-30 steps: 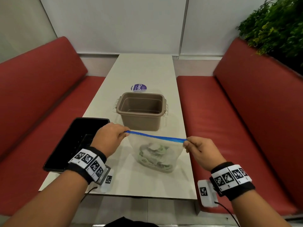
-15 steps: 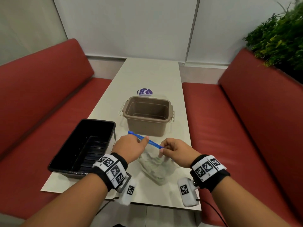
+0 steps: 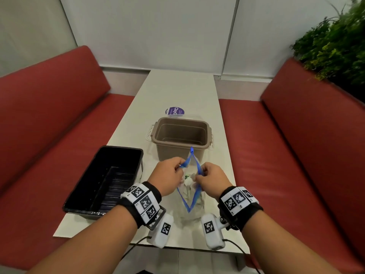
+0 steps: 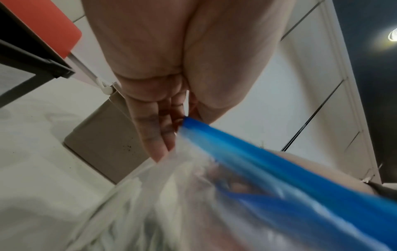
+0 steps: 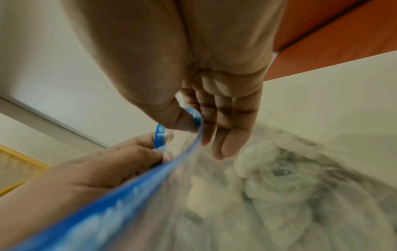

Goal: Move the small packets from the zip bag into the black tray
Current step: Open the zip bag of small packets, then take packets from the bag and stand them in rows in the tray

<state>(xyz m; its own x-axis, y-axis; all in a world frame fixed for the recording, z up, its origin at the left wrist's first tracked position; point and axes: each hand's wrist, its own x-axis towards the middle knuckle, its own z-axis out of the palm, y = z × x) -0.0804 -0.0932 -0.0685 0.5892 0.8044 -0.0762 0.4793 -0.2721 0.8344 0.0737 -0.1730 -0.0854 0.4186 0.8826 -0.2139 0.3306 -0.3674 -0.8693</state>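
Hands (image 3: 189, 176) on zip bag (image 3: 188, 194); "Clay" sticker (image 3: 175, 111) beyond.

The head camera is looking forward and down along the counter (image 3: 177, 91), taking in both wrists low in the frame. Each wrist camera is peering up along its palm, very near, and all three are sharing the zip bag (image 3: 190, 186) and its blue strip.

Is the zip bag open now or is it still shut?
Open. The zip bag has its blue strips pulled apart into a diamond, the left hand and right hand each pinching one side.
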